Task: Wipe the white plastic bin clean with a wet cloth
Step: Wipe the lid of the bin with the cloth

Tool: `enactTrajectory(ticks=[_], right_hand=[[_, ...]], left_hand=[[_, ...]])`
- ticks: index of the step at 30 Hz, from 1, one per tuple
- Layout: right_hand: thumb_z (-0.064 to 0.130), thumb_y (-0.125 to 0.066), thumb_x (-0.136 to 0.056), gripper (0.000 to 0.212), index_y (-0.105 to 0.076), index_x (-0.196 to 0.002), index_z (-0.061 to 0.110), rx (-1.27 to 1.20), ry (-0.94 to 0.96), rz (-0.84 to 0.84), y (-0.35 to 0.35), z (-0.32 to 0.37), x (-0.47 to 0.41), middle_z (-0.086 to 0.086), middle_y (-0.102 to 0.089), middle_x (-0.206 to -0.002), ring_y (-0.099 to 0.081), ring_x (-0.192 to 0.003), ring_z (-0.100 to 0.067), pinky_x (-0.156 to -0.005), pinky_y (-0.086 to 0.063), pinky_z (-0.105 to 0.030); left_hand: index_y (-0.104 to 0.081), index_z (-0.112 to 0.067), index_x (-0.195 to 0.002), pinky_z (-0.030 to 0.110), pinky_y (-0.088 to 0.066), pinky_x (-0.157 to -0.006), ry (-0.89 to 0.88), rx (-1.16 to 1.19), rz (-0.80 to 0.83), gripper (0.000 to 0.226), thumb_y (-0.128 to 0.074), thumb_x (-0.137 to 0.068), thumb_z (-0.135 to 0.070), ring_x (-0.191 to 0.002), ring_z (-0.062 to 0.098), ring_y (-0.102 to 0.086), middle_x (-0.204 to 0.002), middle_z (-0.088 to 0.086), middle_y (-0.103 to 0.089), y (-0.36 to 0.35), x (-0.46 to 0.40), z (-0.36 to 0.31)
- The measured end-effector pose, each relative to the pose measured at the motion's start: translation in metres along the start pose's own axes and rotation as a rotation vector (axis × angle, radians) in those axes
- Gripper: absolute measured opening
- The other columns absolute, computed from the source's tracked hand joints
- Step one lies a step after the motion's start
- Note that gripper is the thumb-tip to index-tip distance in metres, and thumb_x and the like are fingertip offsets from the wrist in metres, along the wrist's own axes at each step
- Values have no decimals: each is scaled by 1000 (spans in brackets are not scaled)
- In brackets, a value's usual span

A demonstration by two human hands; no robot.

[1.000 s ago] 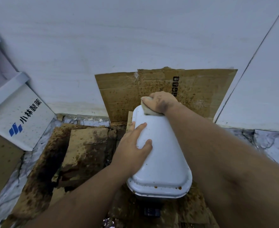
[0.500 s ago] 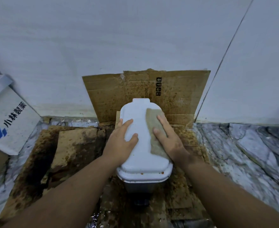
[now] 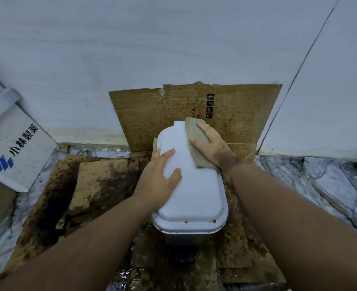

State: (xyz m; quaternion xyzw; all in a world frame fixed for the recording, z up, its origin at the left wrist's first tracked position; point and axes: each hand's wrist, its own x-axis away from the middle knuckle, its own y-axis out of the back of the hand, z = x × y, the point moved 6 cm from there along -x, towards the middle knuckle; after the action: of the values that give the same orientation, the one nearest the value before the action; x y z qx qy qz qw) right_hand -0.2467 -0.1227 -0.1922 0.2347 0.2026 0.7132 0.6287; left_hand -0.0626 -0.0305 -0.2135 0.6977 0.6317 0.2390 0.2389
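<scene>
The white plastic bin point(image 3: 192, 185) stood on stained cardboard point(image 3: 102, 181) against the wall. Left hand point(image 3: 160, 181) lay flat on its lid, fingers straight. Right hand point(image 3: 213, 145) — fingers extended — pressed the cloth point(image 3: 194, 139) onto the lid's far right edge.

Bin point(image 3: 194, 192) on floor cardboard point(image 3: 102, 179); cloth point(image 3: 196, 141) atop bin; box point(image 3: 15, 148) far left.

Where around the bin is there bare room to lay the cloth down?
Bare marble floor lies right of the bin, beyond the right forearm, and in a strip by the white box at left. Stained cardboard crowds the bin's left, front and back.
</scene>
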Motion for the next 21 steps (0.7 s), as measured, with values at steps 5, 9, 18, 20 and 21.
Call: enactTrajectory(ticks=[5,9,18,20,21], right_hand=[[51,-60,-92,58,-43,-146,41,44,-54,15,6,9,-33,3,-45,-151,-44,-136,-21,-117,-32,-36],[38,-60,-97,57,-41,-150,32,-150,48,-3,6,-3,-8,3,-37,-153,-39,-136,-13,-111,-31,-23],[34,-42,-106,50,-32,-154,31,-301,143,-83,-13,-34,115,14,-20,-164,-11,-151,-1,-127,-11,-38],[29,-41,-105,47,-41,-151,19,-236,193,-313,-17,-27,155,4,-32,-161,-23,-150,-7,-124,-21,-39],[29,-39,-104,47,-44,-149,14,-149,190,-446,-26,-23,175,-1,-39,-157,-30,-148,-13,-121,-27,-42]], left_hand=[[-32,-50,-150,43,-39,-109,-3,2,-5,56,-52,-98,-50,-145,16,-33,-169,-15,-6,-1,0,0],[-33,-50,-149,43,-40,-110,-3,17,-20,56,-54,-97,-51,-145,16,-34,-169,-14,-8,-3,2,1],[-31,-47,-150,48,-43,-107,4,42,-3,58,-50,-96,-55,-141,23,-39,-168,-10,-15,-3,0,4],[-31,-45,-151,49,-43,-107,-4,40,-5,58,-51,-97,-53,-140,24,-40,-169,-9,-14,-3,0,2],[-32,-44,-151,49,-43,-106,-9,33,-5,59,-50,-96,-54,-139,24,-41,-169,-9,-14,-3,1,2]])
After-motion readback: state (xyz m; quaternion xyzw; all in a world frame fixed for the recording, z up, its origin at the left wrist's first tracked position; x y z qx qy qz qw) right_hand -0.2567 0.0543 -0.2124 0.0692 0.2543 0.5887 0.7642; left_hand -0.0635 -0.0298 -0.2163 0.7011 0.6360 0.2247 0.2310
